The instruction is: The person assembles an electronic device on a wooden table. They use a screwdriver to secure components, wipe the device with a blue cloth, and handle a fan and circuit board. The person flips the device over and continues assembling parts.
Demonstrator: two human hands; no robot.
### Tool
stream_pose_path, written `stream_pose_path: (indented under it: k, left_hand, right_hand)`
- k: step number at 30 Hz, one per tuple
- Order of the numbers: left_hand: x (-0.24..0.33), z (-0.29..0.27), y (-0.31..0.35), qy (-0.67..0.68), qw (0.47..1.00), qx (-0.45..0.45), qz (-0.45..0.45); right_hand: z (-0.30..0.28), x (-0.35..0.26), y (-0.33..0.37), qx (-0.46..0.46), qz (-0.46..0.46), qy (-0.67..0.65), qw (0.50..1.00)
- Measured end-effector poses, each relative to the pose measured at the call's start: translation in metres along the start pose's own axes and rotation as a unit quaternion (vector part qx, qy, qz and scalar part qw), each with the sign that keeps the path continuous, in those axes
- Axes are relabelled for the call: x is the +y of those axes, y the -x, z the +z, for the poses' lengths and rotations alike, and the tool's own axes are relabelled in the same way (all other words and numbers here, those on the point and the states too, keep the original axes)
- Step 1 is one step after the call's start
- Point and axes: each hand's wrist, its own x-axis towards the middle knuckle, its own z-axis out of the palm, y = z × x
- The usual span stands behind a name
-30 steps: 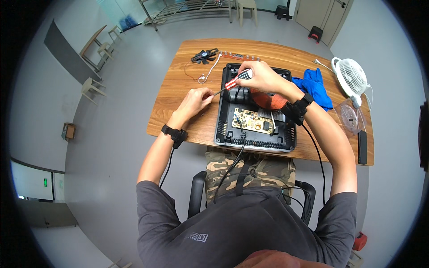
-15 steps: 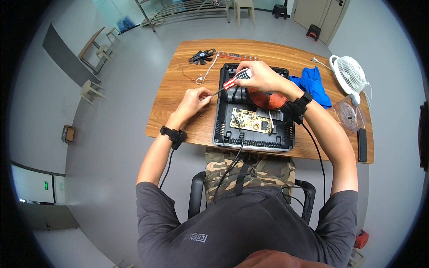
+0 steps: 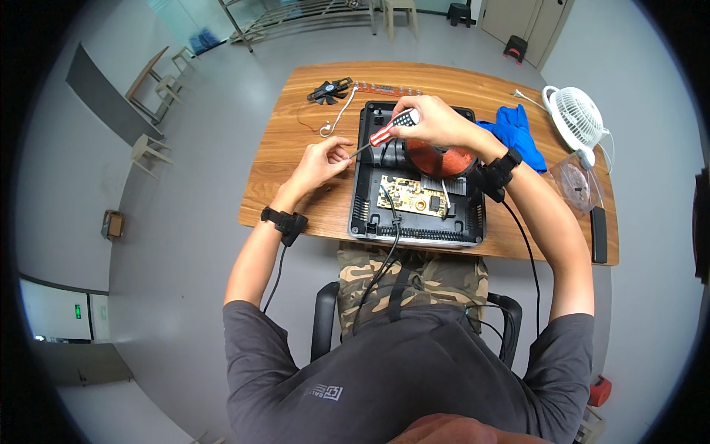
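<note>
My right hand (image 3: 438, 123) is wrapped around a screwdriver (image 3: 382, 136) with a red-and-white striped, dark-ended handle. Its shaft slants down to the left, past the left edge of an open black appliance housing (image 3: 421, 235). At the tip are the bent fingers of my left hand (image 3: 321, 164), closed with the index finger a little raised; whatever they pinch is too small to make out. Inside the housing sit a round copper-red coil (image 3: 457, 160), partly under my right hand, and a yellowish circuit board (image 3: 399, 194) with dark components.
Behind the housing lie a small black cooling fan (image 3: 330, 90) and a narrow red circuit strip (image 3: 388, 89). Rightward are a blue cloth (image 3: 515, 137), a white desk fan (image 3: 575, 118), a clear plastic bag (image 3: 575, 183) and a black bar (image 3: 598, 235). Cables hang from both wristbands.
My left index finger has lifted slightly from the screwdriver's tip. The right hand still grips the handle in nearly the same place. The whole view has shifted a little.
</note>
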Motion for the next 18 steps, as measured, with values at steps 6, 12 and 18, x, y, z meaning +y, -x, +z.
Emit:
stream_pose_path:
  k: [6,12,18]
  left_hand:
    - [0.0058,0.0048,-0.0015,0.001,1.000,-0.010,0.000]
    - [-0.0012,0.0056,-0.0007,0.015,1.000,-0.012,0.002]
    - [-0.0013,0.0032,0.0008,-0.034,0.999,-0.001,0.031]
  right_hand:
    - [-0.0052,-0.0052,0.0060,0.007,-0.009,0.011,1.000]
    - [-0.0026,0.0008,0.0077,0.007,-0.008,0.000,1.000]
    - [-0.0028,-0.0021,0.0092,0.006,0.002,-0.001,1.000]
